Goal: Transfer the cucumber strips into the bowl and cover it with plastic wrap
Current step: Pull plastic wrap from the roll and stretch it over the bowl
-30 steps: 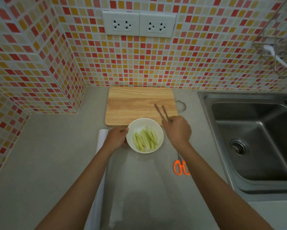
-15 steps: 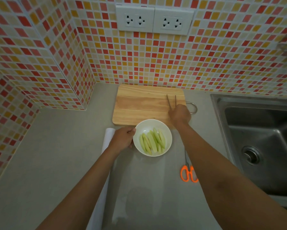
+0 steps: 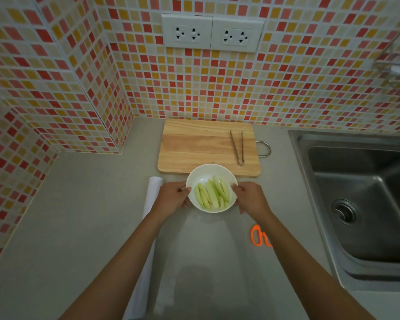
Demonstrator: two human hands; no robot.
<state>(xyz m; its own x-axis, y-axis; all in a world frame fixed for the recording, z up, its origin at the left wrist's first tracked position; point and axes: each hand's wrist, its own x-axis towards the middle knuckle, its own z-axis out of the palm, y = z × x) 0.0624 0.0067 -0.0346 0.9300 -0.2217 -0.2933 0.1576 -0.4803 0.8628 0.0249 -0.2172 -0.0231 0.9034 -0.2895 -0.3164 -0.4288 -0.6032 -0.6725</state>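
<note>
The bowl (image 3: 211, 172) is sitting on the counter (image 3: 78, 215) just in front of the board (image 3: 194, 146), with the strips (image 3: 211, 195) lying in it and the left hand (image 3: 172, 199) and right hand (image 3: 252, 199) touching its two sides. The tongs (image 3: 238, 147) are lying on the board's right part. The roll (image 3: 151, 195) is lying left of the bowl, the scissors (image 3: 258, 235) right and nearer, the sink (image 3: 360, 204) lying far right.

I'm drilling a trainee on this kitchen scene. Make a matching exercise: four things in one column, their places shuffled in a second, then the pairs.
Things
1. cucumber strips
2. tongs
3. scissors
4. bowl

Places
A. on the cutting board
B. between the left hand and right hand
C. in the bowl
D. on the counter, partly behind the right forearm

Pairs: 1-C, 2-A, 3-D, 4-B
</note>
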